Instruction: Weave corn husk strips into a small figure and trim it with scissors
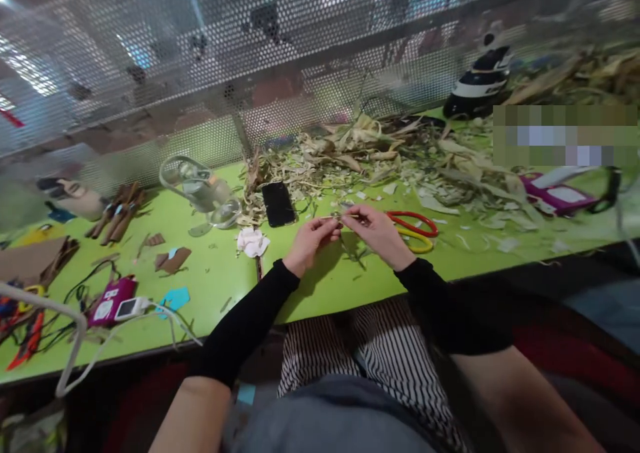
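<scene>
My left hand [315, 240] and my right hand [373, 230] meet above the front part of the green table. Thumb and fingers of both are pinched together on a thin pale strip [339, 218], like a piece of dried husk; its exact kind is too small to make out. Beside my right hand lie scissors with one red and one yellow handle loop [415, 231], their front end hidden by that hand. A black phone [279, 204] rests just behind my left hand. Dark thin scraps [356, 256] lie on the table below the fingers.
Behind my hands is a long heap of dried husks [345, 150] against a perforated metal screen [280, 66]. Leftward are a clear lidded cup [200, 186], crumpled white tissue [253, 242], brown bundles [117, 213] and a purple device with cables [113, 303]. Another purple device [560, 193] sits right.
</scene>
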Tool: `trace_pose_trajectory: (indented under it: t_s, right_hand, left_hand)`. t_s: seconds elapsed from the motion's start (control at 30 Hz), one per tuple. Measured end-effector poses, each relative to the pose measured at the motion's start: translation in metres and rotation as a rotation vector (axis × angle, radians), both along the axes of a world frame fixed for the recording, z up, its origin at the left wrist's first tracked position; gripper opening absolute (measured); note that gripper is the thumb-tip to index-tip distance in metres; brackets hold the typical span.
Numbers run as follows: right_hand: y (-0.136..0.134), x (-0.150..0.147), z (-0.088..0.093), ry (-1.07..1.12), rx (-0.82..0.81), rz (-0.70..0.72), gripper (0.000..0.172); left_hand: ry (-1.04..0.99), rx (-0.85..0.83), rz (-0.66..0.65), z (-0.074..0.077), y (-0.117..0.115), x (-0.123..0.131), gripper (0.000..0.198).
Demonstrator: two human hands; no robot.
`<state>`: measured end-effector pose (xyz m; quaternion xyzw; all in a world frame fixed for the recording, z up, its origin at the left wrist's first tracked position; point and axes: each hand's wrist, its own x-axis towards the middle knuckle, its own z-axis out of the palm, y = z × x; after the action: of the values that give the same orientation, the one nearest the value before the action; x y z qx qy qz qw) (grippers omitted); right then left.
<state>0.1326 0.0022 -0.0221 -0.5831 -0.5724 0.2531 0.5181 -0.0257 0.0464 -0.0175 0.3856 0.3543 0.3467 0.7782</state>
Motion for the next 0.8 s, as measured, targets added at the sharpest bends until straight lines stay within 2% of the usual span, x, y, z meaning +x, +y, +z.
trace_pose_trajectory:
  t_s: [0.23, 0.5, 0.63, 0.8]
  right_hand:
    - [-0.002, 0.013, -0.003, -0.073, -0.038, 0.086, 0.025]
    - [0.032, 0.038, -0.008, -0.105, -0.101, 0.29, 0.022]
    - [0.031, 0.042, -0.009, -0.045, -0.158, 0.335, 0.025]
    - [0.02, 0.05, -0.002, 0.043, -0.256, 0.394, 0.031]
  left_hand:
    - [-0.032, -0.013, 0.046, -0.015, -0.006, 0.006, 0.019]
    - [-0.056, 0.037, 0.197, -0.026, -0.002, 0.026, 0.033]
    - [-0.026, 0.049, 0.167, -0.025, -0.002, 0.025, 0.038]
    - [0.004, 0.063, 0.078, -0.024, -0.006, 0.02, 0.037]
